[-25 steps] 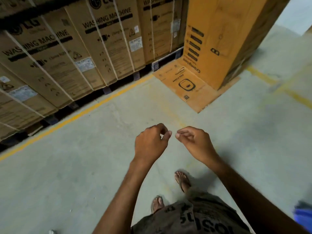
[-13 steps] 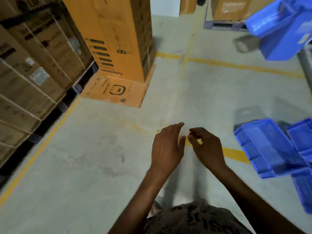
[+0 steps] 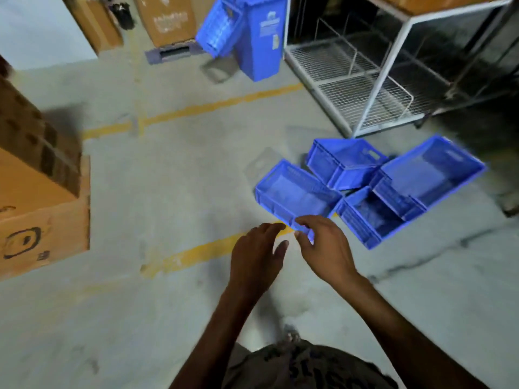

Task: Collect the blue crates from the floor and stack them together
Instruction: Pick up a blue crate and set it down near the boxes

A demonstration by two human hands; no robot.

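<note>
While hands point(image 3: 295, 248) hover empty, blue crates point(image 3: 365, 186) clustered beside wire rack point(image 3: 365, 80)

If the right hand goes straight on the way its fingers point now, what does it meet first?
Most likely the nearest blue crate: the right hand points up and left at its near corner. One view cannot settle depth, so touching is uncertain.

At our two o'clock four crates point(image 3: 368, 189) cluster on the floor point(image 3: 168, 192), touching one another. Behind them, at one o'clock, stands a wire rack point(image 3: 373, 80), with a bin point(image 3: 261, 37) at twelve. Cardboard boxes point(image 3: 36, 192) sit at nine o'clock. Our left hand point(image 3: 257, 255) and right hand point(image 3: 323, 248) hang before us.
</note>
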